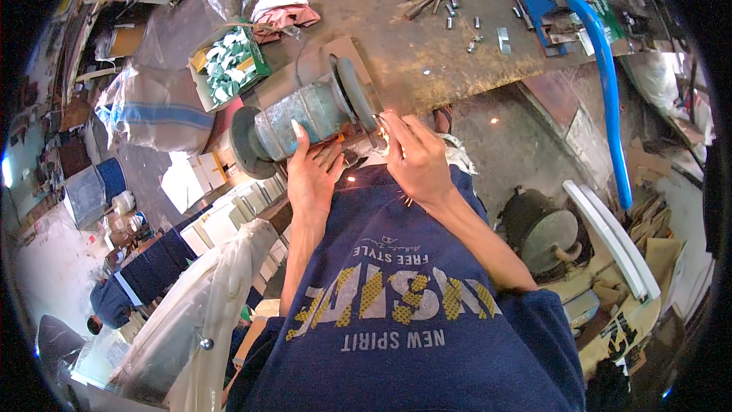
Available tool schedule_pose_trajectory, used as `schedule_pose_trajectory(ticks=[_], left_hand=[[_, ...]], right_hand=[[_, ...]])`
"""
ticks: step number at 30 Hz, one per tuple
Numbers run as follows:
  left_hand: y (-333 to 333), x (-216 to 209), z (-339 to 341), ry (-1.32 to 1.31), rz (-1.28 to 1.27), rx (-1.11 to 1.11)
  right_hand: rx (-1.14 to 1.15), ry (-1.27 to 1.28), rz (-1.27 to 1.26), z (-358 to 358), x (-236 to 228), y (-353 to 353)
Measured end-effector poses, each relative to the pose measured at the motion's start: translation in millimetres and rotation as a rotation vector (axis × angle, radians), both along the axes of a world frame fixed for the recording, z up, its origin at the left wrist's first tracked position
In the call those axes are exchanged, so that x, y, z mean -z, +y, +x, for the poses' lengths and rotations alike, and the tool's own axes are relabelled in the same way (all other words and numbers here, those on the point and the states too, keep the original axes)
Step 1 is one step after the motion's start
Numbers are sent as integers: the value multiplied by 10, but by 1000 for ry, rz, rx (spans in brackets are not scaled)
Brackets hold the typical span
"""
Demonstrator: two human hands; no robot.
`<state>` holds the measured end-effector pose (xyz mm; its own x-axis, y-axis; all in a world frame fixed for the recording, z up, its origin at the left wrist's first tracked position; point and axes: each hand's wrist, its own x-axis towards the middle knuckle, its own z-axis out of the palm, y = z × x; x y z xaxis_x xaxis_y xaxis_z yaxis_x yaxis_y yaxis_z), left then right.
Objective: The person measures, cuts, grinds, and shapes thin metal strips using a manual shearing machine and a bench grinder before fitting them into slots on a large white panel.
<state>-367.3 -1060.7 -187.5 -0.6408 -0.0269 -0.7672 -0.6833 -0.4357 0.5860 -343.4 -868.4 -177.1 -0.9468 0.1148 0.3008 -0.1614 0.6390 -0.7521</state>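
A grey bench grinder [297, 122] with a wheel at each end sits at the edge of the worktable. My right hand [418, 156] pinches something small against the right-hand wheel [355, 91]; orange sparks fly from the contact and fall below. The fingers hide the piece, so its kind does not show. My left hand [311, 179] is near the underside of the motor body, thumb up and fingers apart, with nothing visible in it. Whether it touches the housing I cannot tell. The left-hand wheel [248, 145] lies beyond that hand.
Left of the grinder stands an open box [229, 65] of small pale green pieces, near folded cloths [284, 8]. Metal pieces [503, 40] and tools lie on the worktable [351, 11]. A blue hose [606, 91] hangs at right. White boxes [229, 217] stand lower left.
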Motion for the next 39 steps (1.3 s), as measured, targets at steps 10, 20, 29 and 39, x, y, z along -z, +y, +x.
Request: schedule_pose_trajectory(ticks=[10,20,29,39], left_hand=[[-19,24,-9,-11,30,13],[37,-40,-9,-10,-4,-24],[-32,56,17,-3,-36,41],[-17,50,9,3,-47,25]], right_hand=[[2,20,21,103,65,61],[-54,-18,-8,99,90,18],[-39,-26,20,62,96,-4],[-70,14,1,40,123,17]])
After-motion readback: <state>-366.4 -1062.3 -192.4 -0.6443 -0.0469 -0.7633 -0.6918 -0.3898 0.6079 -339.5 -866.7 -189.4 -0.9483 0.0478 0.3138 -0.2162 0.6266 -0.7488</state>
